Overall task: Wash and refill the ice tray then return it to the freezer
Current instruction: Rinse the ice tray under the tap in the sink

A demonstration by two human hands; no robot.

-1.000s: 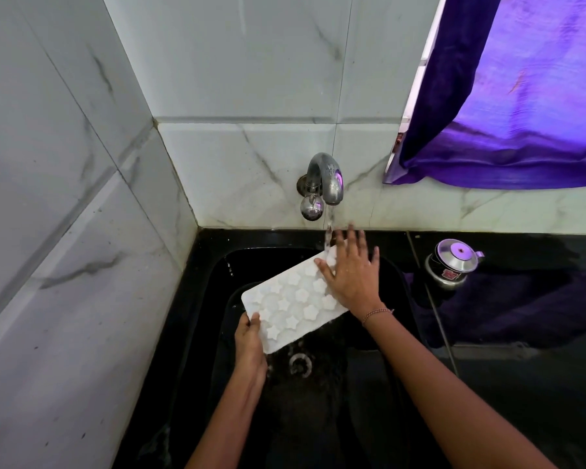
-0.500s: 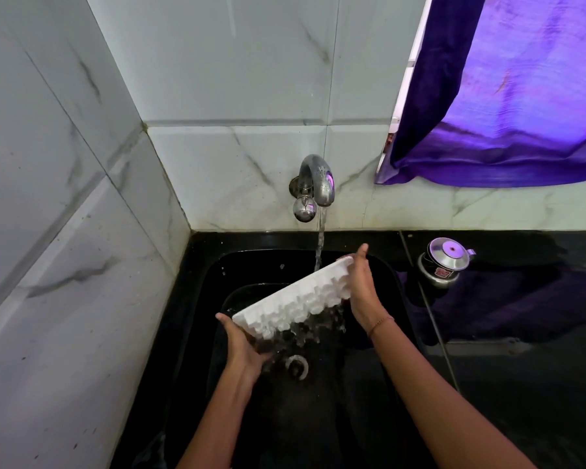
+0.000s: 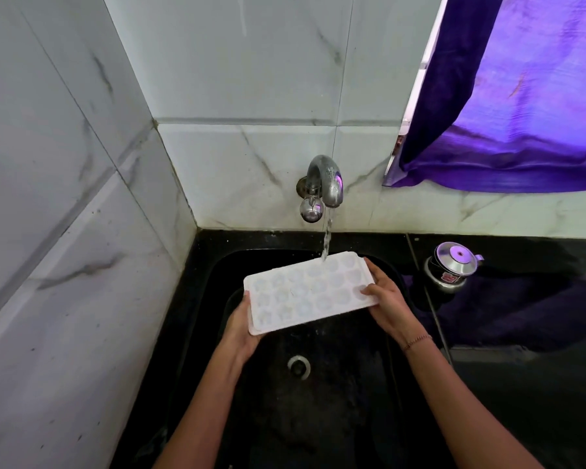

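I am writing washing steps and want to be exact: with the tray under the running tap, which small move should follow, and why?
Probably ease the ice tray toward the wall. The left hand and right hand hold its ends, cavities up, and the water stream lands only at its far edge, missing most cells.

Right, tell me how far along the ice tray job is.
Done: nothing certain; the wash can't be confirmed. In hand: left hand and right hand hold the ice tray cavities-up over the sink, the stream from the tap hitting its far edge; how full the cavities are is unclear. Left: finish filling, shut the tap, carry it to the freezer, not in view.
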